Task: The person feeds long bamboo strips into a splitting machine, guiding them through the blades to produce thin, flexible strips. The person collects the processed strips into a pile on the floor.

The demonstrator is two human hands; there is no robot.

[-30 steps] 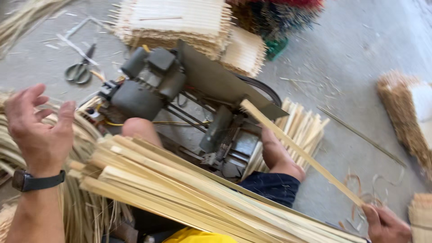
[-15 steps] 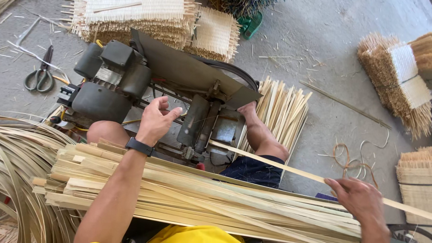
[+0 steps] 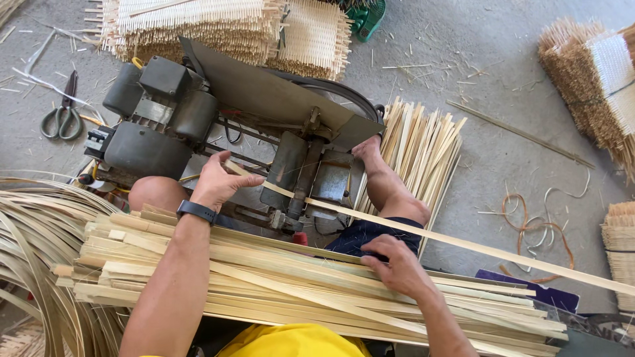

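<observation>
Since half a second ago, both hands have shifted: the right hand (image 3: 397, 268) has come in from the far right onto the bundle of slats (image 3: 278, 291) across the lap. On the floor ahead sits the grey machine (image 3: 198, 119). The left hand (image 3: 221, 182) pinches one long strip (image 3: 463, 243) at the machine's front; the right lies open-fingered, gripping nothing.

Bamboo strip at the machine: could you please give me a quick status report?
Left hand holds the long bamboo strip at the machine. Right hand rests on the strip bundle across the lap. Nothing blocks the strip.
</observation>
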